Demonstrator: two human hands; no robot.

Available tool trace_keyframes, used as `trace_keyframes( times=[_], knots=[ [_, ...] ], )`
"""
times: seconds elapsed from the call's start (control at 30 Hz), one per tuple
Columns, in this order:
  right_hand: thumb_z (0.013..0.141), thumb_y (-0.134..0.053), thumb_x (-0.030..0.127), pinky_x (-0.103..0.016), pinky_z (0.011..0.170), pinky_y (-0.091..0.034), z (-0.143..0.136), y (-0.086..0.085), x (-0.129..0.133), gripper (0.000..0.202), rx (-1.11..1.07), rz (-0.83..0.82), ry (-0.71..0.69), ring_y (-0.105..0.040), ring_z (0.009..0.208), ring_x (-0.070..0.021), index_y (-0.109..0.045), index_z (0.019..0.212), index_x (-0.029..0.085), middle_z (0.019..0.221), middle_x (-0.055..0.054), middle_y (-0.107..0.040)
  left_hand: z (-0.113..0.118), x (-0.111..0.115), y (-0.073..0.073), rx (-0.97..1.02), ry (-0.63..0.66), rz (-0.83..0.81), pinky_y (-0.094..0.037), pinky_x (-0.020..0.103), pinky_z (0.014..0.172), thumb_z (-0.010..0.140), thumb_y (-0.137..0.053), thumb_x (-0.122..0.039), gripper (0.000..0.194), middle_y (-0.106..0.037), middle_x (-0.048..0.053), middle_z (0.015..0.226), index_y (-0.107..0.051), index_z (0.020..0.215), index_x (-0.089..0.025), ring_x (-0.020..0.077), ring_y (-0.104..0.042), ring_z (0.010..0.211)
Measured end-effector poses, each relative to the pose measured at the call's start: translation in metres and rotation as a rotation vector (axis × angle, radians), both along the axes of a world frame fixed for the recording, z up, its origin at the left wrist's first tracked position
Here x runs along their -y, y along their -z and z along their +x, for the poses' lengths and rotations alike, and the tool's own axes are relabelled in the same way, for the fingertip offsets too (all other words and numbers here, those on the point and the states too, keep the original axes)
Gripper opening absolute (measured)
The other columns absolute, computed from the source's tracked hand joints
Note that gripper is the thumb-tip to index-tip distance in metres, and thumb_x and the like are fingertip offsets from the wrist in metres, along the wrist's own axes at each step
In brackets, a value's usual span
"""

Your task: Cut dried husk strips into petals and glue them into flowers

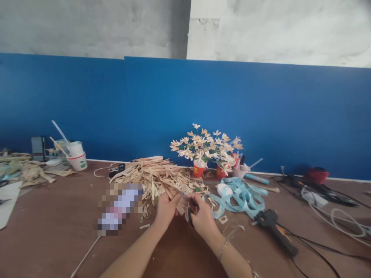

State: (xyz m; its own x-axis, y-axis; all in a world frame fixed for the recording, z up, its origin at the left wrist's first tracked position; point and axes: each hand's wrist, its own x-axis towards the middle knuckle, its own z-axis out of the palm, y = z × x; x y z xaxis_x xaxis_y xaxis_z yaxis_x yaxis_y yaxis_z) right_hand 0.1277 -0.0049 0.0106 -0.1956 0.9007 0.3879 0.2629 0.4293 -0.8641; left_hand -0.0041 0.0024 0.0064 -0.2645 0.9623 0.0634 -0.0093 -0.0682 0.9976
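Note:
My left hand (166,210) is closed on a pale dried husk strip (181,208), at the front edge of a heap of similar strips. Close beside it, my right hand (203,218) grips scissors with black handles (190,217). The blades lie by the fingertips of my left hand, against the strip; whether they are cutting cannot be made out. Behind both hands spreads the husk heap (158,173). Beyond it stand cream husk flowers (203,144) in small red cups (198,170). Light-blue ribbon (245,197) lies loosely looped right of my right hand.
A dark glue gun (275,229) rests at the right, with cables (336,222) trailing past it. To the left lies a pixelated object (120,208) with a white cord. A white cup (78,160) holding sticks stands farther left. A blue panel (145,100) closes off the back.

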Motion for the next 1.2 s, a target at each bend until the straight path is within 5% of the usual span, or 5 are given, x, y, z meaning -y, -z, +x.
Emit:
trace_keyframes(
  times=[0.23, 0.43, 0.7, 0.97, 1.2],
  knots=[
    [0.060, -0.047, 0.010, -0.022, 0.061, -0.046, 0.004, -0.006, 0.000, 0.032, 0.096, 0.073, 0.037, -0.057, 0.063, -0.0141, -0.057, 0.089, 0.018, 0.072, 0.000, -0.061, 0.000, 0.001, -0.002, -0.016, 0.027, 0.002, -0.025, 0.017, 0.028, 0.068, -0.060, -0.039, 0.029, -0.043, -0.007, 0.032, -0.049, 0.053, -0.017, 0.0072, -0.037, 0.025],
    [0.065, -0.051, 0.015, -0.023, 0.060, -0.044, 0.016, -0.002, -0.011, 0.027, 0.070, 0.036, 0.082, -0.055, 0.063, -0.0145, -0.055, 0.091, 0.018, 0.072, -0.001, -0.061, -0.014, -0.002, -0.014, 0.003, -0.170, -0.036, -0.024, 0.019, 0.028, 0.068, -0.059, -0.046, 0.035, -0.040, -0.007, 0.029, -0.046, 0.050, -0.019, 0.0086, -0.035, 0.024],
    [0.064, -0.054, 0.014, -0.021, 0.056, -0.042, 0.021, 0.006, -0.016, 0.019, 0.063, -0.118, -0.177, -0.052, 0.060, -0.0118, -0.056, 0.083, 0.017, 0.066, 0.002, -0.057, -0.026, -0.005, -0.008, -0.083, -0.294, 0.022, -0.030, 0.021, 0.033, 0.072, -0.054, -0.056, 0.052, -0.036, -0.005, 0.027, -0.036, 0.038, -0.020, 0.0096, -0.037, 0.027],
    [0.069, -0.060, 0.023, -0.025, 0.061, -0.045, 0.013, 0.003, -0.014, 0.022, -0.066, -0.028, 0.007, -0.056, 0.065, -0.0149, -0.052, 0.089, 0.017, 0.071, -0.001, -0.059, -0.013, -0.002, -0.006, -0.017, -0.228, -0.021, -0.026, 0.020, 0.032, 0.072, -0.053, -0.056, 0.049, -0.035, -0.006, 0.029, -0.038, 0.043, -0.020, 0.0086, -0.036, 0.028],
    [0.068, -0.064, 0.030, -0.028, 0.064, -0.045, 0.016, -0.004, -0.013, 0.037, -0.104, 0.070, 0.341, -0.055, 0.072, -0.0174, -0.048, 0.099, 0.018, 0.086, -0.005, -0.060, -0.006, 0.002, -0.003, -0.048, -0.094, -0.007, -0.024, 0.019, 0.032, 0.074, -0.051, -0.056, 0.050, -0.037, -0.005, 0.028, -0.041, 0.042, -0.018, 0.0077, -0.035, 0.027]
  ],
)
